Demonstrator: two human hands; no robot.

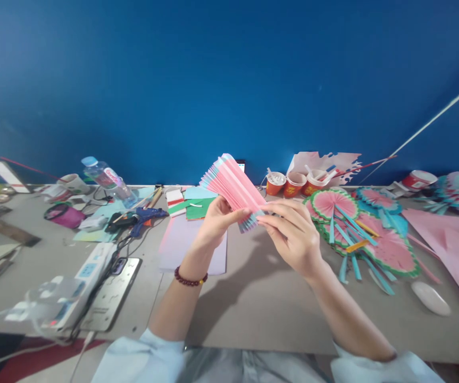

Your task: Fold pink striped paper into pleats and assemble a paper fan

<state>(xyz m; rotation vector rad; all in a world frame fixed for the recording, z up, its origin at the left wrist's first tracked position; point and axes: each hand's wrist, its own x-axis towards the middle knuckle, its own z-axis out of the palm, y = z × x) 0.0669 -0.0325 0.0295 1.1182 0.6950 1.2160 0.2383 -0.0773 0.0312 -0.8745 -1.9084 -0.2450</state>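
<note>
A pleated pink paper strip (pixel 235 183) with light blue edges is held up above the table, its folds spread at the upper left and gathered at the lower right. My left hand (pixel 225 218) grips its lower left side, thumb across the pleats. At the lower right end, the fingertips of my right hand (pixel 291 231) pinch the paper's edge. Beneath my left forearm lie lilac sheets (pixel 181 242), with green paper (pixel 200 208) behind them.
Watermelon-pattern paper fans (pixel 335 205) and a white mouse (pixel 431 298) lie on the right. Red cups (pixel 295 185) stand along the blue wall. On the left are a glue gun (pixel 145 219), a phone (pixel 111 295), a power strip (pixel 83 284) and a bottle (pixel 107 178).
</note>
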